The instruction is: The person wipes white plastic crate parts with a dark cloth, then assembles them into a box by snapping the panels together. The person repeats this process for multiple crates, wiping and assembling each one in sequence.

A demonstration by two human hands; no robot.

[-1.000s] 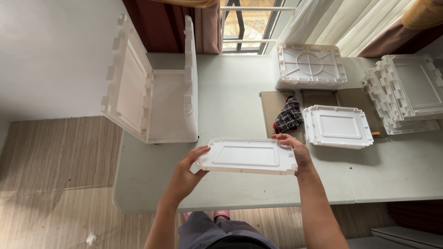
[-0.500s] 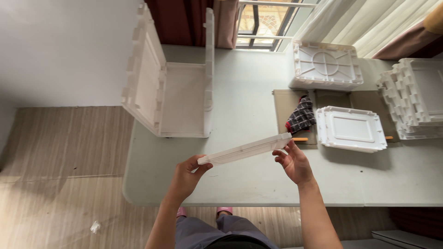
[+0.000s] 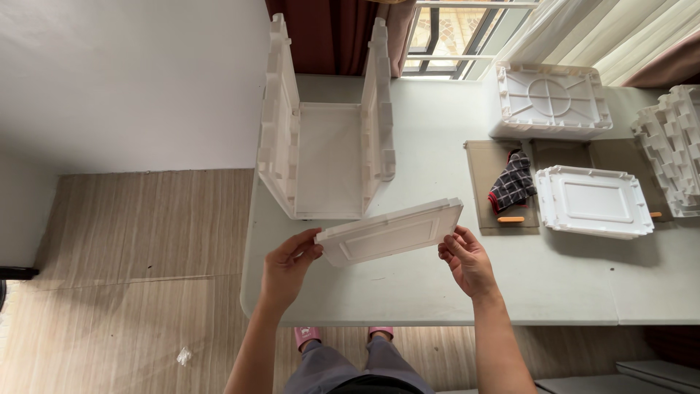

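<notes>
The white plastic panel (image 3: 390, 232) hangs in the air between both hands, just above the tabletop (image 3: 437, 277), tilted so that its right end rides higher than its left. To handle it well, each short end wants an even hold, fingers on the rim and off the notched edges, so that the panel neither twists nor slips while it is turned.

The left hand (image 3: 288, 266) has its grip closed on the panel's left end, thumb on the near face and fingers curled behind it. The right hand (image 3: 467, 261) has its grip closed more loosely on the right end, fingertips pinching the lower corner and the palm open toward the camera.

Just beyond the grip stands a half-built white crate (image 3: 328, 153), two toothed walls upright on a base. Off to the right of the right hand lie a checked cloth (image 3: 512, 182), a flat white lid (image 3: 594, 201) and an upturned crate base (image 3: 550, 98).
</notes>
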